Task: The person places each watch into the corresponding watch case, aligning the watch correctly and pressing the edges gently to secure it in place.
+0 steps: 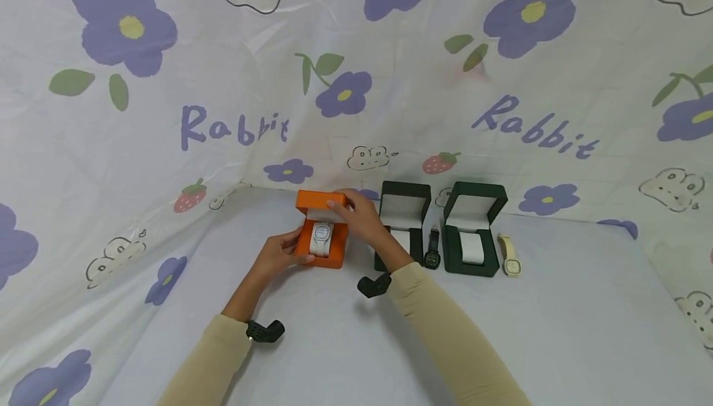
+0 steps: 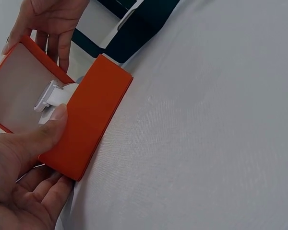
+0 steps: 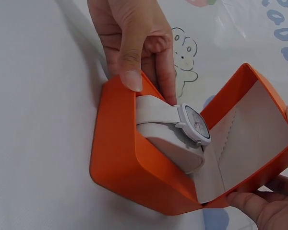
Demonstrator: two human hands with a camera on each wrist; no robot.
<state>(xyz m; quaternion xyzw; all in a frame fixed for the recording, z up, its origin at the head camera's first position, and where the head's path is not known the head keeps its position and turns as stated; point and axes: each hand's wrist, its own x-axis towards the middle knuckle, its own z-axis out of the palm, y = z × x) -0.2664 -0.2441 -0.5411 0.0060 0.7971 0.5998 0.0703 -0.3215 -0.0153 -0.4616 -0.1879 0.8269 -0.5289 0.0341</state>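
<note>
An orange watch box (image 1: 337, 261) stands with its lid (image 1: 321, 199) raised. Inside it, a white wristwatch (image 1: 321, 236) is wrapped round a pale cushion, its dial facing up; the right wrist view shows the watch (image 3: 194, 125) close up. With the thumb over the front wall and fingers along the side, my left hand (image 1: 276, 255) grips the base of the box. My right hand (image 1: 363, 215) holds the lid by its right end, thumb on one face and fingers on the other. In the left wrist view both hands are on the box.
Right of the orange box stand a raised-lid black watch box (image 1: 405, 188), partly hidden by my right arm, and a raised-lid green one (image 1: 476, 190), each with a white cushion. A black watch (image 1: 432, 252) lies between them; a gold watch (image 1: 510, 260) lies to the right.
</note>
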